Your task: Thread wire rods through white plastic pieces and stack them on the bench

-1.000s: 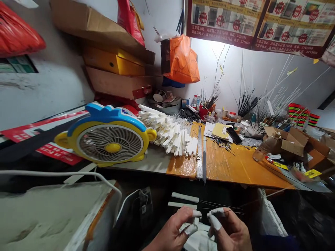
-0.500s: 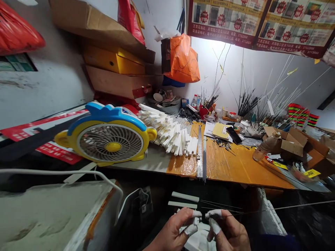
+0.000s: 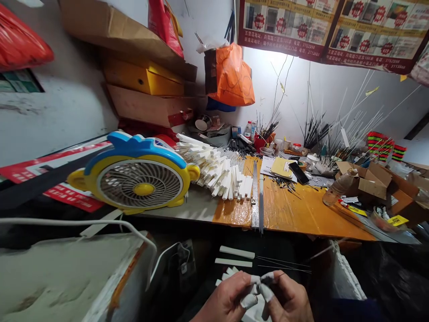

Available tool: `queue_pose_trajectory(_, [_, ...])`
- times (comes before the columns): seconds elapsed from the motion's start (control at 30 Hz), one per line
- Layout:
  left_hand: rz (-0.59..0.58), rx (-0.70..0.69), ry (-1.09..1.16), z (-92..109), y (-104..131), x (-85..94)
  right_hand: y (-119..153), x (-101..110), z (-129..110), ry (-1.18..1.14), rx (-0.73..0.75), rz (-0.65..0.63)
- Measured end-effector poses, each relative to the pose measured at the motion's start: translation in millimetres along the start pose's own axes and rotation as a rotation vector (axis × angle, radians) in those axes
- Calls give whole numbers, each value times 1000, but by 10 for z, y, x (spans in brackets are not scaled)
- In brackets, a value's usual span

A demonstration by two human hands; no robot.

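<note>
My left hand [image 3: 231, 296] and my right hand [image 3: 284, 293] meet at the bottom centre, with white coverings on thumbs and forefingers. Both pinch at the same spot; a small white end shows by the left fingertips, and a thin dark wire comes out of the right pinch. What lies between the fingertips is mostly hidden. Just above the hands are two white strips [image 3: 237, 252] with thin wires [image 3: 284, 264] to their right. More white pieces [image 3: 229, 272] lie partly behind my left hand.
A blue and yellow fan [image 3: 144, 179] stands on the table [image 3: 301, 214] beside a pile of white strips [image 3: 221, 172]. A metal ruler [image 3: 255, 197], a phone [image 3: 299, 173], a bottle [image 3: 338, 188] and open cardboard boxes [image 3: 375, 181] lie further right. A white cable crosses the lower left.
My hands have come together, the right one moving left until the fingertips touch. The long wire's line at the right has shifted and blurred.
</note>
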State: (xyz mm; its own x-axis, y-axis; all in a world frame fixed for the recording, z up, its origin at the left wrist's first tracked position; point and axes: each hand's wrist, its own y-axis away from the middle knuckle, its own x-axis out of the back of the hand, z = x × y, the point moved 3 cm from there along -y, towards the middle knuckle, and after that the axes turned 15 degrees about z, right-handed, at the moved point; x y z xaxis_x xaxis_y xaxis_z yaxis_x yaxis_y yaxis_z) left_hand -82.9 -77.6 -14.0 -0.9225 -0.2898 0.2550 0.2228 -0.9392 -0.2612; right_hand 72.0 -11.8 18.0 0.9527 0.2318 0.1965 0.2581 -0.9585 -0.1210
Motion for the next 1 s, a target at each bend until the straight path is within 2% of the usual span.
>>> queue_pose_trajectory(0.1, [16,46,3,-63,-3,6,-88,62,15,-7,-51,6])
queue_pose_trajectory(0.23, [22,152,-6,-93,-29,91,-148,196,32,-81,-29,112])
queue_pose_trajectory(0.3, [-2,142,-69,-73,-38,105,-119,160,100,-103,-48,114])
queue_pose_trajectory(0.43, [-45,116,-110,-31,-48,71,-50,0,242,-110,-83,22])
queue_pose_trajectory(0.6, [-71,160,-78,33,-84,117,-59,58,278,-165,-129,149])
queue_pose_trajectory(0.77, [-111,171,-53,106,-89,92,24,-70,342,-188,-95,87])
queue_pose_trajectory(0.87, [-102,169,-53,119,-94,82,34,-70,386,-211,-130,106])
queue_pose_trajectory(1.0, [-115,151,-93,147,-90,67,50,-93,444,-196,-74,143])
